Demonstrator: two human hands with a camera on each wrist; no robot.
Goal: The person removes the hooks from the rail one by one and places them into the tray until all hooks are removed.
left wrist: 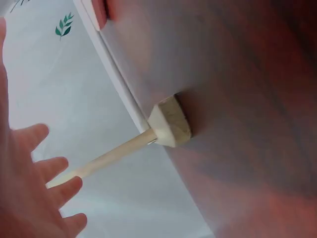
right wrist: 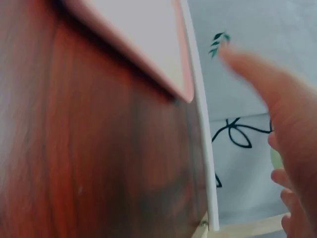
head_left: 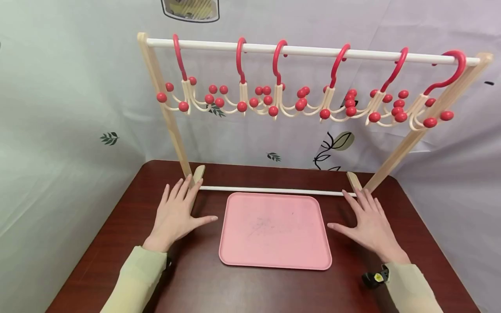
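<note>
My left hand (head_left: 172, 219) is spread over the table beside the tray's left side, its fingers near the rack's left foot (head_left: 198, 173). Holding nothing, my right hand (head_left: 371, 225) lies spread on the other side, fingertips by the right foot (head_left: 354, 180). Whether either hand touches the table or rack I cannot tell. Between them lies a flat pink tray (head_left: 275, 230) with faint grey marks. Red-hooked hangers (head_left: 277, 65) with pale prongs and red ball tips hang in a row from the rack's white top rod (head_left: 305, 51). The left wrist view shows the left post (left wrist: 116, 152) meeting its foot (left wrist: 171, 121).
Wooden posts (head_left: 168, 117) rise outward on both sides of the rack. A thin white lower rod (head_left: 270, 190) runs behind the tray, just above the dark red-brown table (head_left: 250, 287). Pale cloth (head_left: 98, 87) printed with leaves surrounds the table at the back and sides.
</note>
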